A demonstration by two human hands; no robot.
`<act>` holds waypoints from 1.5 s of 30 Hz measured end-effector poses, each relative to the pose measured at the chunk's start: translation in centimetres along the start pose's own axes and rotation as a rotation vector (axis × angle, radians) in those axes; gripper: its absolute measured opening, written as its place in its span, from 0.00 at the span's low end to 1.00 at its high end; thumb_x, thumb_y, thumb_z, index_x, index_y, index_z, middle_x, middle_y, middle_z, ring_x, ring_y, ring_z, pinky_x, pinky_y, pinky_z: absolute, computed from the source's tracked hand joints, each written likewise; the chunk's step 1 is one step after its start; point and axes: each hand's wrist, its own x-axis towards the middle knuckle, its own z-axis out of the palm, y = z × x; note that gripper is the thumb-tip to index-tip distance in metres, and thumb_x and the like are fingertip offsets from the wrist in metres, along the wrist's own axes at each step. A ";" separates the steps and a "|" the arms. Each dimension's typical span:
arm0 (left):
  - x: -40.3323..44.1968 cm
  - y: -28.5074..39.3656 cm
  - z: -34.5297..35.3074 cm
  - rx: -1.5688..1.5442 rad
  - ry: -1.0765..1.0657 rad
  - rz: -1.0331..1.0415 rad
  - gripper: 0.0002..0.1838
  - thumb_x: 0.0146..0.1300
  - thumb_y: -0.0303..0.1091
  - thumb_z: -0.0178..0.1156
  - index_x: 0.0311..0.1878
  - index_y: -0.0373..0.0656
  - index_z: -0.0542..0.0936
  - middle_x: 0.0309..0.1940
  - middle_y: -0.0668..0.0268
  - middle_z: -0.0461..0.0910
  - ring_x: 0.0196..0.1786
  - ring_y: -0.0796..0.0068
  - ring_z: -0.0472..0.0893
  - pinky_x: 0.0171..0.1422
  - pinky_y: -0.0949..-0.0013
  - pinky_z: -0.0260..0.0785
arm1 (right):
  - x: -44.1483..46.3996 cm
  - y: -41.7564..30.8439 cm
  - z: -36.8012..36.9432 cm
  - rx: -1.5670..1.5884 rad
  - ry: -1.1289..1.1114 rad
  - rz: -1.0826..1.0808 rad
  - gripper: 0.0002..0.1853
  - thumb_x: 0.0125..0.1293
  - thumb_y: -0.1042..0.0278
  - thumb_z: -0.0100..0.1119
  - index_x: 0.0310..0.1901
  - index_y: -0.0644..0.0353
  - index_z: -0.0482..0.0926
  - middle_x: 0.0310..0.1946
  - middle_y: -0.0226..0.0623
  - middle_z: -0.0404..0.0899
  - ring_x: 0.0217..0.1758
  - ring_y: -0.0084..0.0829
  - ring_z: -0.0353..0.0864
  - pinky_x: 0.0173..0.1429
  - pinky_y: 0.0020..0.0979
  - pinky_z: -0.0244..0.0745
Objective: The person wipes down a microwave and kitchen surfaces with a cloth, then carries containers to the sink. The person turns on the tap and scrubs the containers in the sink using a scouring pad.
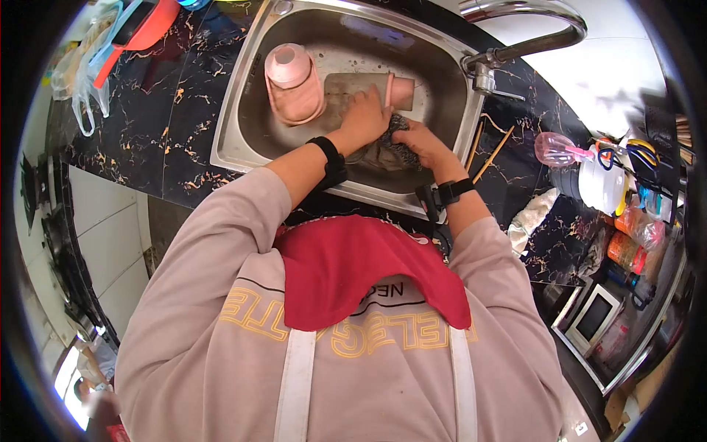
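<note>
Both of my hands are inside the metal sink (247, 110). My left hand (364, 116) lies over a flat brownish board (346, 82), its fingers spread toward a small pink cup (401, 93) lying on its side. My right hand (426, 144) is closed on a dark, wet, crumpled cloth (398, 151), just below the cup. To the left of my hands, a pink bottle-shaped container (288, 65) rests on a pink oval tray (298, 104). The underside of the board and part of the cloth are hidden by my hands.
A chrome faucet (482, 66) rises at the sink's right edge, with two wooden sticks (492, 156) beside it. A red pan (151, 28) and plastic bags (85, 70) are at upper left. Bottles, a white container (600, 184) and packets crowd the right side.
</note>
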 end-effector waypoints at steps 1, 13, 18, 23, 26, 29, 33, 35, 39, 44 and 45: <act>0.7 0.5 -0.3 0.059 -0.046 -0.109 0.38 0.59 0.42 0.58 0.66 0.29 0.55 0.50 0.32 0.66 0.50 0.33 0.72 0.55 0.48 0.67 | 0.7 0.8 0.0 -0.017 -0.068 0.034 0.22 0.50 0.79 0.56 0.51 0.69 0.73 0.37 0.35 0.80 0.35 0.26 0.79 0.42 0.28 0.75; 1.9 -1.0 -4.3 0.468 -0.310 -0.144 0.47 0.48 0.51 0.66 0.70 0.48 0.57 0.62 0.39 0.57 0.62 0.36 0.64 0.60 0.47 0.66 | 2.2 4.3 3.0 -0.292 -0.138 -0.262 0.39 0.49 0.75 0.56 0.67 0.62 0.61 0.53 0.43 0.75 0.53 0.31 0.74 0.59 0.25 0.64; 2.8 -1.0 -4.9 0.462 -0.287 -0.044 0.44 0.47 0.49 0.65 0.69 0.49 0.60 0.63 0.42 0.56 0.65 0.37 0.60 0.62 0.46 0.64 | 2.3 4.0 3.0 -0.320 -0.119 -0.288 0.38 0.49 0.74 0.56 0.67 0.64 0.61 0.50 0.43 0.77 0.49 0.32 0.76 0.56 0.25 0.67; 5.4 -2.1 -7.8 0.168 -0.219 -0.073 0.35 0.50 0.43 0.62 0.63 0.43 0.67 0.55 0.44 0.70 0.59 0.42 0.69 0.61 0.52 0.66 | 0.8 1.3 2.2 -0.264 0.231 -0.126 0.39 0.50 0.75 0.55 0.68 0.63 0.59 0.40 0.40 0.80 0.38 0.29 0.77 0.47 0.26 0.71; 5.9 -5.0 -9.1 0.007 -0.076 0.139 0.31 0.52 0.39 0.60 0.61 0.40 0.68 0.49 0.44 0.74 0.55 0.45 0.73 0.61 0.56 0.66 | 3.0 2.2 -0.2 0.035 0.250 -0.192 0.38 0.51 0.77 0.55 0.69 0.60 0.60 0.43 0.40 0.79 0.39 0.27 0.76 0.48 0.26 0.71; 5.3 -5.2 -9.7 0.007 -0.096 -0.001 0.29 0.52 0.36 0.58 0.58 0.36 0.67 0.51 0.40 0.70 0.56 0.42 0.70 0.59 0.52 0.66 | 4.1 0.4 0.6 0.140 0.086 -0.438 0.38 0.52 0.79 0.54 0.69 0.58 0.59 0.44 0.38 0.77 0.41 0.25 0.75 0.49 0.26 0.71; 3.3 -4.0 -7.7 0.125 0.176 -0.102 0.44 0.46 0.39 0.68 0.64 0.35 0.58 0.53 0.41 0.67 0.59 0.41 0.67 0.60 0.52 0.66 | 3.9 -1.9 3.2 0.265 -0.119 -0.352 0.36 0.53 0.81 0.52 0.67 0.58 0.62 0.44 0.36 0.76 0.43 0.26 0.75 0.50 0.27 0.72; 1.7 -2.7 -7.9 0.069 0.225 -0.140 0.52 0.42 0.44 0.71 0.66 0.34 0.53 0.55 0.42 0.65 0.60 0.42 0.66 0.59 0.52 0.66 | 4.0 -1.6 2.8 0.384 -0.127 -0.263 0.31 0.52 0.82 0.52 0.62 0.60 0.66 0.42 0.36 0.76 0.43 0.28 0.76 0.51 0.29 0.74; 0.1 0.0 -9.4 0.186 0.121 -0.258 0.66 0.36 0.54 0.76 0.69 0.30 0.44 0.58 0.46 0.63 0.62 0.46 0.65 0.58 0.49 0.66 | 2.7 -1.2 2.1 0.376 -0.159 -0.113 0.28 0.51 0.82 0.52 0.59 0.63 0.68 0.42 0.36 0.76 0.44 0.30 0.76 0.51 0.30 0.75; -1.3 -0.6 -8.7 0.327 0.062 -0.294 0.66 0.37 0.55 0.74 0.70 0.31 0.43 0.57 0.48 0.63 0.61 0.48 0.66 0.56 0.48 0.67 | 1.9 0.0 3.3 0.349 -0.136 -0.213 0.30 0.50 0.82 0.51 0.60 0.66 0.66 0.44 0.38 0.76 0.43 0.30 0.76 0.48 0.29 0.74; -1.7 -0.5 -8.6 0.364 0.048 -0.322 0.67 0.37 0.56 0.74 0.71 0.32 0.43 0.56 0.49 0.63 0.62 0.49 0.66 0.55 0.48 0.67 | 2.1 0.5 3.1 0.349 -0.135 -0.217 0.30 0.50 0.82 0.51 0.60 0.66 0.66 0.44 0.38 0.76 0.43 0.30 0.76 0.48 0.29 0.74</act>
